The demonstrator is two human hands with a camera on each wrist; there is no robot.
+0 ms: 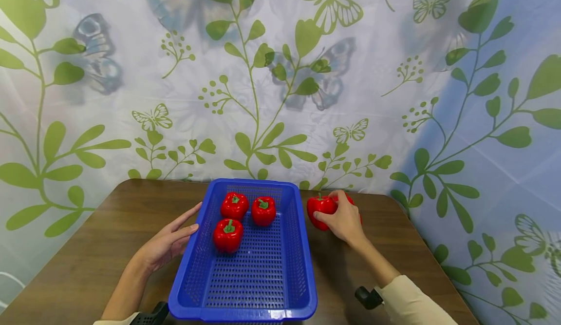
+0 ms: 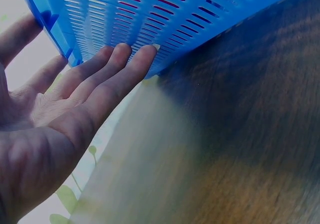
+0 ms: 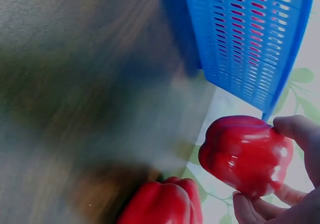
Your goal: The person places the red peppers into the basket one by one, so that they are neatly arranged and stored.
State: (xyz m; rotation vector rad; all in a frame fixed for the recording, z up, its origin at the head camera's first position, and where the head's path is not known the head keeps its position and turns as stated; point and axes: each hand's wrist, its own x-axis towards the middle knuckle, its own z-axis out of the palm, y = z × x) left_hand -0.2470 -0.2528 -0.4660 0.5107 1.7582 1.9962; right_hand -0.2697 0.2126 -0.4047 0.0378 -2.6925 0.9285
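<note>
My right hand (image 1: 344,218) grips a red bell pepper (image 1: 321,209) with a green stem, just right of the blue basket (image 1: 308,266). In the right wrist view the thumb and fingers pinch this pepper (image 3: 245,154) from either side. Partly hidden behind the hand is another red pepper (image 3: 165,204) on the table. My left hand (image 1: 164,244) is at the basket's left side, fingers extended, fingertips right at its rim and wall (image 2: 145,19). Inside the basket, toward the far end, sit three red peppers: one at back left (image 1: 234,206), one at right (image 1: 263,211), one in front (image 1: 228,236).
The basket stands on a brown wooden table (image 1: 372,252). Behind and to the right hangs a white curtain (image 1: 271,120) printed with green leaves and butterflies. Dark wrist devices (image 1: 368,297) show at both sleeves.
</note>
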